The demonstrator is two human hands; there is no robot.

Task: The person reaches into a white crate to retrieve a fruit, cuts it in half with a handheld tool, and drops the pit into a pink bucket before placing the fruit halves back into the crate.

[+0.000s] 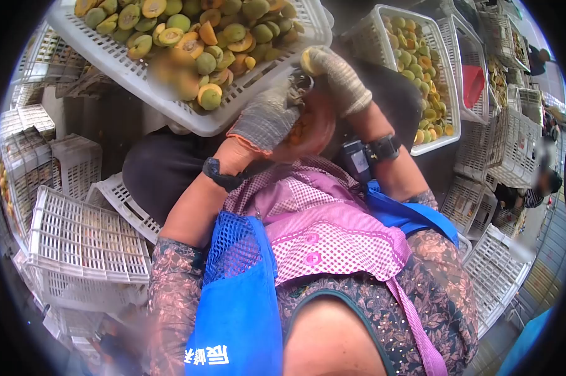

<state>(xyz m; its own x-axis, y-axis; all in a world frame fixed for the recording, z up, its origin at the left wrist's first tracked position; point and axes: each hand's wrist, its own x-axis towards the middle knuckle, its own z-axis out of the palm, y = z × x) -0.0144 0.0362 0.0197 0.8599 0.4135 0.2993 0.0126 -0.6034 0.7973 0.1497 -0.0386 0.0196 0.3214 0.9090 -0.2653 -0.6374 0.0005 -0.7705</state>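
My left hand (267, 118), in a grey and white knit glove, is closed around a small tool with a shiny metal ring (301, 81) at its end; the rest of the tool is hidden in the fingers. My right hand (340, 78), in a pale soiled glove, pinches a yellowish apricot half (306, 61) close to that ring. Under both hands, a reddish bowl (323, 128) in my lap holds orange bits. Ahead on the left, a white plastic crate (217, 128) is filled with green-yellow apricots (232, 32), many cut open with orange flesh.
Another white crate (449, 139) of cut apricots stands to my right, with a red item (473, 86) in a crate beyond. Stacked white crates (85, 241) crowd my left, and more crates (497, 263) stand behind on the right. Another person (534, 191) is at the far right.
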